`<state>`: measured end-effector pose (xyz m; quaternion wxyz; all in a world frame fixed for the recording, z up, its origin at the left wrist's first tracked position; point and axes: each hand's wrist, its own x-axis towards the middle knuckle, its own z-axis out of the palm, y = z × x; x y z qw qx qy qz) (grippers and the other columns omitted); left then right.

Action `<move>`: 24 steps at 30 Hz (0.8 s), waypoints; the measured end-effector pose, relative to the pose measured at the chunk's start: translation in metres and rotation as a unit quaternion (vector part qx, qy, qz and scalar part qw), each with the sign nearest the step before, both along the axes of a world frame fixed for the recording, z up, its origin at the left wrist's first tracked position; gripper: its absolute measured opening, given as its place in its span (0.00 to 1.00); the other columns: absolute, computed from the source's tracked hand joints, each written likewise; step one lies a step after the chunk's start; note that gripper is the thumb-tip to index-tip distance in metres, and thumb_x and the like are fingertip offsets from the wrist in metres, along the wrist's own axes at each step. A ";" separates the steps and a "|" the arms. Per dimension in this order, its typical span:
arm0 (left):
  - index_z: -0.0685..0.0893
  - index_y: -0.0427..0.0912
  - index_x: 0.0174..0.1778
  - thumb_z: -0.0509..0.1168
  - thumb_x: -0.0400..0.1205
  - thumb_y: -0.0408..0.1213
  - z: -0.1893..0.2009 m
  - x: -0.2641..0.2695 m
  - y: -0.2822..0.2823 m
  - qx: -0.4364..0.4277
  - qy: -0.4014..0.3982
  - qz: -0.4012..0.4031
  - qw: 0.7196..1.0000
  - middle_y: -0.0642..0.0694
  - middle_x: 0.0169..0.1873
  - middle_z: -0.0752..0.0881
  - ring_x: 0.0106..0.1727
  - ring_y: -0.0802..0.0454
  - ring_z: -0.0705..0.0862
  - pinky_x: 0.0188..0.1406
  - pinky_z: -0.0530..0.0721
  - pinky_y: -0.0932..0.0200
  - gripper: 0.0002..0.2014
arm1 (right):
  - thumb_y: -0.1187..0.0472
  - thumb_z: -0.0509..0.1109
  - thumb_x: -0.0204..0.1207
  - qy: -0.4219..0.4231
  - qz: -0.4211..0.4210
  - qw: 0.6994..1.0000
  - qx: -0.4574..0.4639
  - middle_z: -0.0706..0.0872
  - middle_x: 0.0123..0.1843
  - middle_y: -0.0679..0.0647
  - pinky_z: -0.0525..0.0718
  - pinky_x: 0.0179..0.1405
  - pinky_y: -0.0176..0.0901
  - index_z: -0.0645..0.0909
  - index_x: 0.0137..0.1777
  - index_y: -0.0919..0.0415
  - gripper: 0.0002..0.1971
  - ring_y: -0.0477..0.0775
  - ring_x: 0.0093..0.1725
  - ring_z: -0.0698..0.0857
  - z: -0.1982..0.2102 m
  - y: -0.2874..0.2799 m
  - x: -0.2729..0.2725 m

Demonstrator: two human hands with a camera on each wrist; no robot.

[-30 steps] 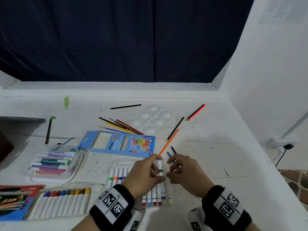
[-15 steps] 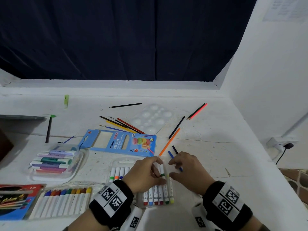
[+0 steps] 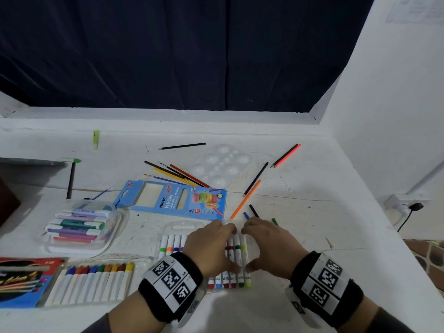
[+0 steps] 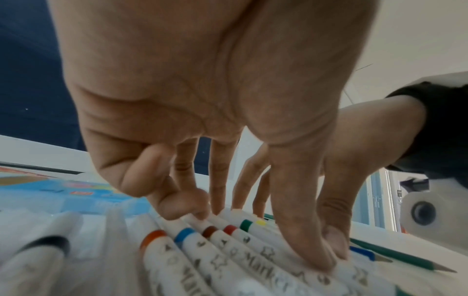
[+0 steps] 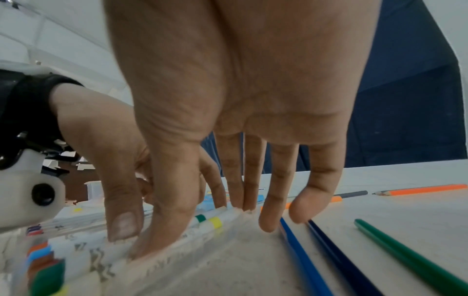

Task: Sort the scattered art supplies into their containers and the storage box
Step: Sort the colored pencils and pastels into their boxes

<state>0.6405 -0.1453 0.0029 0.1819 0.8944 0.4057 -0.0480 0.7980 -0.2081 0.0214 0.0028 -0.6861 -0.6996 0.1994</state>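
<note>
Both hands, left hand (image 3: 211, 246) and right hand (image 3: 269, 246), press spread fingers (image 4: 326, 258) onto the markers (image 3: 236, 255), apparently seating them in their clear tray (image 3: 182, 227).

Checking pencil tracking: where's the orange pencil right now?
In the head view the orange pencil lies loose on the table, right of centre, between the blue pencil box and a dark pencil, just beyond both hands.

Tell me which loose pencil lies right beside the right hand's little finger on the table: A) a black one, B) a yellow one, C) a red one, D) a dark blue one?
D: in the right wrist view the right hand's little finger comes down right beside the dark blue pencil, with a lighter blue pencil next to it.
</note>
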 end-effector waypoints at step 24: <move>0.78 0.61 0.66 0.73 0.77 0.59 0.021 -0.034 0.007 -0.028 -0.059 0.076 0.995 0.61 0.52 0.78 0.49 0.64 0.78 0.47 0.75 0.64 0.23 | 0.49 0.84 0.64 -0.032 0.008 0.998 -0.050 0.76 0.68 0.48 0.77 0.67 0.45 0.76 0.67 0.54 0.33 0.52 0.66 0.76 0.003 0.019 -0.007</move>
